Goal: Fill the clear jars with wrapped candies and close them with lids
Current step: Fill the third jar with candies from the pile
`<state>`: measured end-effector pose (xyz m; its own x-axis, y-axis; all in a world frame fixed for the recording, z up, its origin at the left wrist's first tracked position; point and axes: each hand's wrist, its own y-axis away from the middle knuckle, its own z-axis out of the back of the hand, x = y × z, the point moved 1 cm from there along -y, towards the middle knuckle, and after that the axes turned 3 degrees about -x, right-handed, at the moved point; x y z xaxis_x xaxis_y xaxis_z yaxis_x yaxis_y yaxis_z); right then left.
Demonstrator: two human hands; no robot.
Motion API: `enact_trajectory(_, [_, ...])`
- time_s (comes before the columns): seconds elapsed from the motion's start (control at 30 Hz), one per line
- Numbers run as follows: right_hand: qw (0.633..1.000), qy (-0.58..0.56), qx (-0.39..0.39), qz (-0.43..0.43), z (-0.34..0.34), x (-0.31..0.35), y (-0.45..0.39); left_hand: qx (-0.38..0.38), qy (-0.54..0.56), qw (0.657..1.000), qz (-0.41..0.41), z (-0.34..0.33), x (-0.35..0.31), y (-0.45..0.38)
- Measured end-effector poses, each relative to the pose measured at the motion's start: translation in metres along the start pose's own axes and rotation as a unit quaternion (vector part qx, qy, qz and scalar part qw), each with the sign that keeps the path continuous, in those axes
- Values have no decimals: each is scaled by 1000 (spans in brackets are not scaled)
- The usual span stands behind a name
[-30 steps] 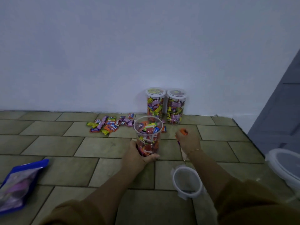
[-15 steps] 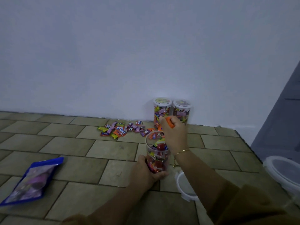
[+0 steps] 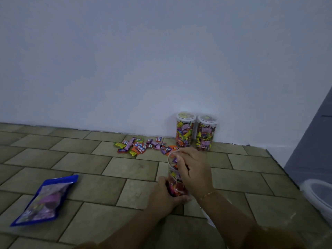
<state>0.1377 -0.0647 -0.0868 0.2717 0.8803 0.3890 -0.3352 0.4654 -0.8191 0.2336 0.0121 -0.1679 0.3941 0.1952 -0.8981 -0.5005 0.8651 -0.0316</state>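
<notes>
The wall [image 3: 161, 60] is plain and pale, and meets a floor [image 3: 80, 164] of greenish tiles laid in staggered rows; a grey panel [image 3: 312, 141], perhaps a door, stands at the right edge. Against the floor's right edge sits a large clear tub [image 3: 321, 200], only partly in view. Near the floor's left edge lies a blue bag [image 3: 43, 202], flat and soft-looking.

At the foot of the wall stand two full jars [image 3: 195, 132], lidded, side by side and touching or nearly so. Just left of them loose candies [image 3: 142, 145] are scattered along the wall edge.

The open jar [image 3: 175, 175] stands upright on the floor in front of the full pair, roughly half filled. The left hand [image 3: 165, 194] grips its lower body, fingers curled round it. The right hand [image 3: 194, 169] is over the mouth with a purple candy [image 3: 175, 159] at its fingertips; whether it pinches the candy or has let go, I cannot tell.

The jar looks like thin, stiff, smooth plastic: light, likely slippery and easy to tip, so holding it low around the body seems right. The candies are small, light and crinkly, best pinched by the wrapper. A white shape below the right forearm, mostly hidden, may be its lid.
</notes>
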Motion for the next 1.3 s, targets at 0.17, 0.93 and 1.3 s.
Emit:
enact_trajectory(0.17, [999,19,-40,23,0,6,5,114,71,990,53,13,5,-12])
enact_trajectory(0.93, [919,-214,37,-329,-43,5,19,-177,-189,963,78,108,61,-137])
enact_trajectory(1.3, [909,-232,59,-342,-68,-12,13,-147,-335,929,58,110,72,-187])
